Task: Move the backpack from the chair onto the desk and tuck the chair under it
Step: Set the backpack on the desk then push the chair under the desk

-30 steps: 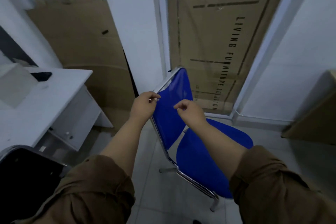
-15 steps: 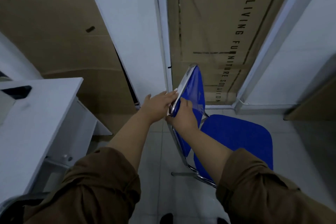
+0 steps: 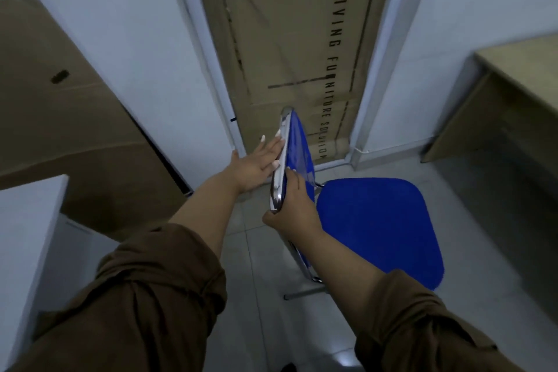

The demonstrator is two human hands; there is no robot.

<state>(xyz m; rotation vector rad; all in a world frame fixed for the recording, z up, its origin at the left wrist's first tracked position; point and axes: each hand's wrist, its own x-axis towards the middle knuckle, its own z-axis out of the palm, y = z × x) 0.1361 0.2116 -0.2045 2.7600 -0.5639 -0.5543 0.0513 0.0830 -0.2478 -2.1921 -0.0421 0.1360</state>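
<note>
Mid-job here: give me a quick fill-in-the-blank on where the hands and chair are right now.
1. Both hands are on the chair's ____, at its chrome edge.
2. The left hand lies flat with its fingers ____, not curled.
3. The right hand grips the backrest on the same side as the blue ____.
4. Nothing lies on the seat; no ____ is in view.

Missing words: backrest; spread; seat; backpack

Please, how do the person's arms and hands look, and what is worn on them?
Both arms wear olive-brown sleeves, the left sleeve and right sleeve bunched up near the elbows. The forearms are bare. The left hand has long pale fingernails. The right hand shows no ring or watch.
</note>
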